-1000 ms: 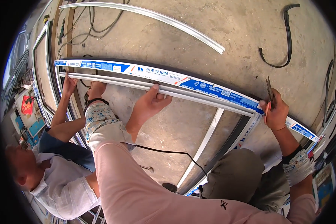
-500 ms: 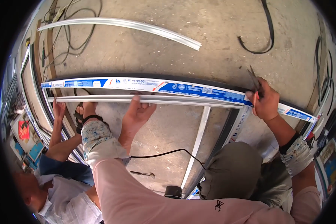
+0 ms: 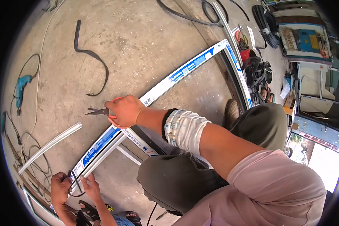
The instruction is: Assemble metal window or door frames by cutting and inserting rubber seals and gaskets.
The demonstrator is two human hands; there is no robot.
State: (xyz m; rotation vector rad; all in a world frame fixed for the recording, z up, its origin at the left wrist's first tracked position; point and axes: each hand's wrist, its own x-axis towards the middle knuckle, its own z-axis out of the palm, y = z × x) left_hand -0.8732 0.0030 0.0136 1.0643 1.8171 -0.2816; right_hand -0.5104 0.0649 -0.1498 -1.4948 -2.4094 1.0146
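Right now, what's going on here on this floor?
A person crouches on a concrete floor over a white window frame with blue film. Their right hand holds red-handled pliers beside the frame's edge. The left hand is out of view. At the lower left, another person's two hands press a black rubber strip against the frame's end. A blue power drill lies off to the left.

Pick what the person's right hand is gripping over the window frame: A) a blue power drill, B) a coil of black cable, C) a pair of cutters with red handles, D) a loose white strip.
C: the right hand is closed around the cutters, red handles in the palm and dark jaws pointing left, above the white and blue window frame; the blue drill lies untouched on the floor.
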